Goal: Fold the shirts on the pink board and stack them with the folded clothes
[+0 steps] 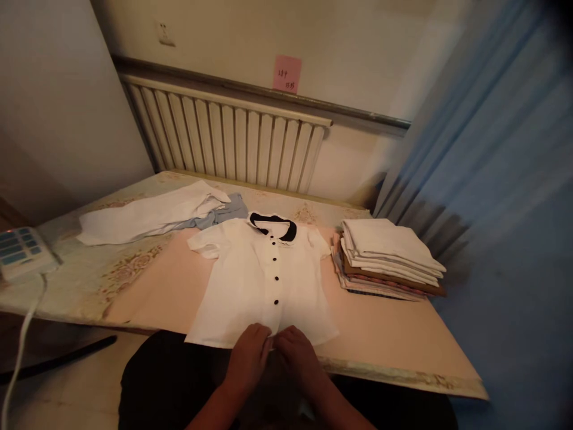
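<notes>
A white short-sleeved shirt (246,280) with a black collar and several dark buttons lies face up, spread on the table, its collar toward the wall. At the middle of its bottom hem, by the front opening, my left hand (251,352) is closed with the fingers on the fabric. Close beside it, my right hand (296,352) is closed on the hem too. The fingertips of both hands nearly meet, and the bit of cloth between them is mostly hidden.
Right of the shirt stands a stack of folded clothes (389,251). White and blue garments (152,212) lie at the back left of the table (394,334). A white device (24,254) with a cord sits at the left edge. Behind are a radiator (233,137) and, rightward, a blue curtain (501,239).
</notes>
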`<state>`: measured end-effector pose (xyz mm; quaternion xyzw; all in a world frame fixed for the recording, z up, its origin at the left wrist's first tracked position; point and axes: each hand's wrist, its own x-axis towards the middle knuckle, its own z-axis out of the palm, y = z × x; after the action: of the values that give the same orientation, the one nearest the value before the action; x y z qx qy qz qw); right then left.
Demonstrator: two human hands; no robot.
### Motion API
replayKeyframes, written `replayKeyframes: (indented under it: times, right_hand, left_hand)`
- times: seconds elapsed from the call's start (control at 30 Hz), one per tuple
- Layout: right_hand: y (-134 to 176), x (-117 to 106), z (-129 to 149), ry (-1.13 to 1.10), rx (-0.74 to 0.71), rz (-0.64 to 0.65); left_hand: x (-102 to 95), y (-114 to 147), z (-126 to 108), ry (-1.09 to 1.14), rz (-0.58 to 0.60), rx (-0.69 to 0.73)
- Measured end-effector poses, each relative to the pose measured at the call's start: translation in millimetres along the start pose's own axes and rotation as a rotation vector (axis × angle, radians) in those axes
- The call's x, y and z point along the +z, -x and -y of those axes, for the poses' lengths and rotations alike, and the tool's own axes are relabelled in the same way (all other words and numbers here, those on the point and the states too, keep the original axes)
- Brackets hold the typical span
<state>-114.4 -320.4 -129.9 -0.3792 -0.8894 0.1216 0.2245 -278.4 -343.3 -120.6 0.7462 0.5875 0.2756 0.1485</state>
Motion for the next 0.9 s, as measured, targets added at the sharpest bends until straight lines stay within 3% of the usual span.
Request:
replayKeyframes:
  times: [0.13,0.23,0.37,0.43,0.5,0.57,0.67,0.9]
  right_hand:
    - [10,-1,4,-0.021,-0.062,-0.005]
    - [23,-10,0,-0.14,-0.014,-0.046]
    - [39,-27,-31,-0.127,0.239,-0.293]
    - [43,-35,-53,-0.036,0.434,-0.436]
    - [45,-43,-71,0.05,0.62,-0.499]
    - [46,-50,-82,0.103,0.745,-0.474]
    - [45,-53,-86,0.109,0.807,-0.381]
    - [46,-48,-85,0.107,0.836,-0.254]
  left_hand:
    - [2.9,1,-1,-0.056,0.132,0.052]
    - [-2.3,-2,0,-0.019,0.153,0.064]
    - [-1.9,-15,10,-0.049,-0.009,0.091]
    - [6.7,-26,16,-0.134,-0.106,0.128]
    - [19.7,-39,23,-0.239,-0.17,0.161]
    - [33.3,-50,27,-0.325,-0.18,0.178]
    - [47.3,-60,30,-0.402,-0.15,0.156]
    - [49.3,-57,33,-0.461,-0.14,0.129]
